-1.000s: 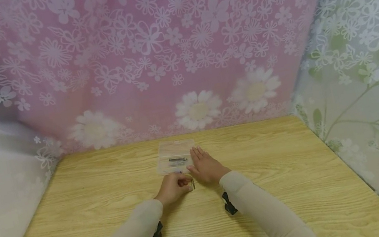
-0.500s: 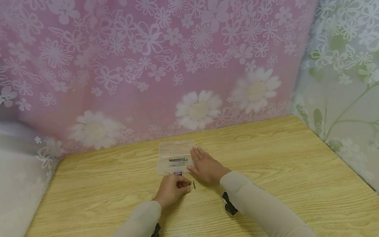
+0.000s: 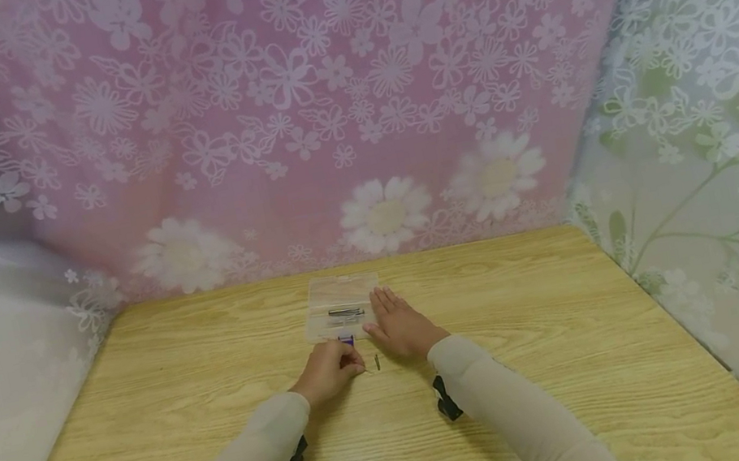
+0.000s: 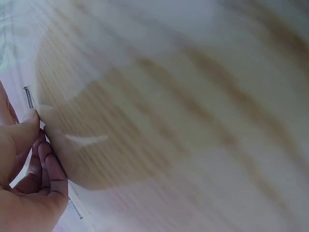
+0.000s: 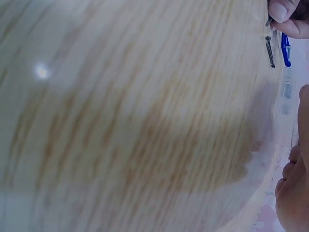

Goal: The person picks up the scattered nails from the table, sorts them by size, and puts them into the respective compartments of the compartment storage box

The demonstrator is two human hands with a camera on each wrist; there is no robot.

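My left hand point(image 3: 328, 371) is low over the table, thumb and fingertip pinched together. A small dark tip point(image 5: 269, 21) shows at those fingertips in the right wrist view, apparently of a nail mostly hidden by the fingers. Just right of this hand, thin dark nails point(image 3: 377, 362) lie on the wood; the left wrist view shows a headed nail point(image 4: 29, 97) beyond the thumb. My right hand point(image 3: 405, 329) rests with straight fingers along the right side of a clear plastic case point(image 3: 341, 288). Its lid is raised, and several dark nails point(image 3: 347, 313) are inside.
A blue piece point(image 5: 286, 50) sits at the case's front edge, partly behind the left hand in the head view. Wood-grain table point(image 3: 549, 364) stretches around both hands. Flowered sheets point(image 3: 292, 129) stand along the back and sides.
My left hand has drawn back to the left, away from the nails on the table. More of the blue piece now shows. The right hand has stayed in place.
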